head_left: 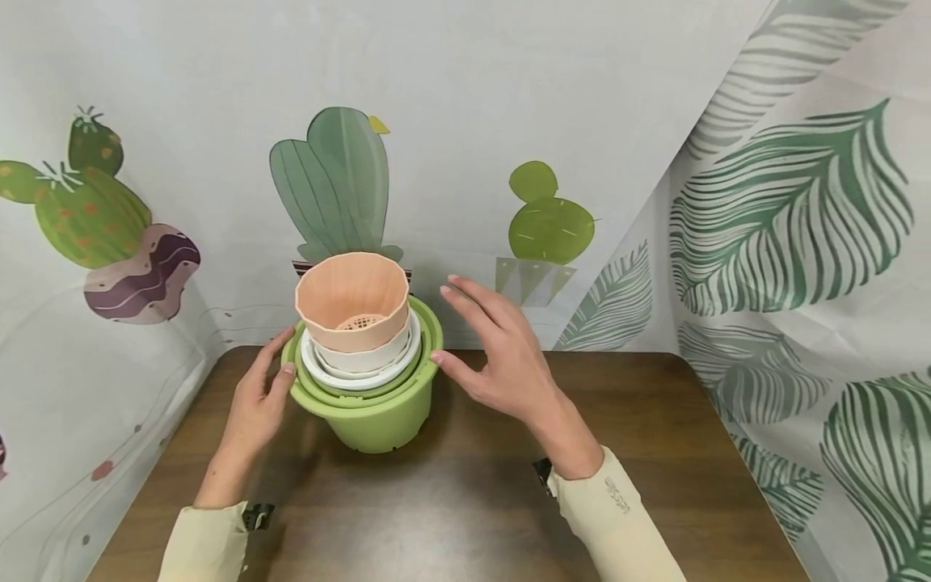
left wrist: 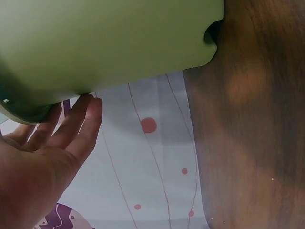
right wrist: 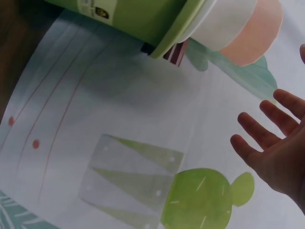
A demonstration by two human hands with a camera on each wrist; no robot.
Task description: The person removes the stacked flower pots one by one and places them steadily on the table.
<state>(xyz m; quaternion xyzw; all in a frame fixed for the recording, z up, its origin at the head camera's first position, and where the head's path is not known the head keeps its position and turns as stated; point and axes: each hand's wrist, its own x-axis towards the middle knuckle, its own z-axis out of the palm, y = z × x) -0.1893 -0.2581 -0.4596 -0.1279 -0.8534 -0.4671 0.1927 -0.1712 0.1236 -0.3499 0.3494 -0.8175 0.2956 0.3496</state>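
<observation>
A stack of nested plastic flower pots stands at the back of the table, left of the middle. Outermost is a large green pot [head_left: 378,424]; white pots [head_left: 367,361] sit inside it, and a peach pot [head_left: 352,291] with a slotted bottom tops the stack. My left hand [head_left: 254,396] touches the left side of the green rim. In the left wrist view its fingertips [left wrist: 95,107] rest against the green wall below the rim. My right hand [head_left: 505,356] hovers on the right with fingers spread, its thumb near the rim; whether the thumb touches, I cannot tell.
The brown wooden table [head_left: 465,501] meets a white wall covering [head_left: 465,121] printed with cacti and leaves, close behind the pots. A printed label [right wrist: 100,8] shows on the green pot in the right wrist view.
</observation>
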